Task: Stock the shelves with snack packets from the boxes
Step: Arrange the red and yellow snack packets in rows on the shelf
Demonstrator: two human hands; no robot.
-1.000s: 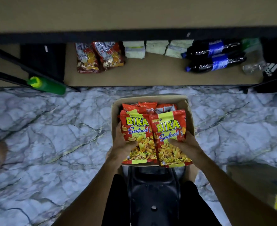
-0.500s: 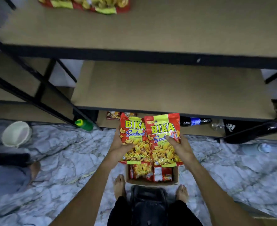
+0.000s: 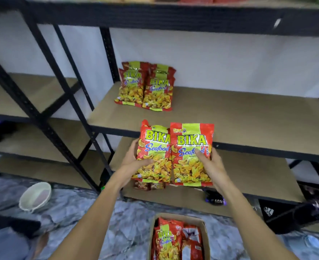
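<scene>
I hold two red and yellow BIKA Seafood snack packets side by side in front of the shelf unit. My left hand [image 3: 134,162] grips the left packet [image 3: 155,147] at its left edge, thumb across its front. My right hand [image 3: 210,166] grips the right packet [image 3: 191,145] from the right side. Both packets hover at the front edge of a brown shelf board [image 3: 239,119]. At the back left of that board stand two stacks of the same packets [image 3: 145,87]. Below me an open cardboard box [image 3: 204,233] on the floor holds more packets [image 3: 164,241].
Black metal uprights [image 3: 48,117] and cross braces stand left of the shelf. A lower shelf board [image 3: 248,177] lies under my hands, with dark bottles [image 3: 214,199] and a packet beneath it. A white bowl [image 3: 36,196] sits on the marble floor at left. Another person's leg shows bottom left.
My head tilted up and both hands lifted the two packets from above the box up to the level of the middle shelf. The stocked packets on that shelf came into view.
</scene>
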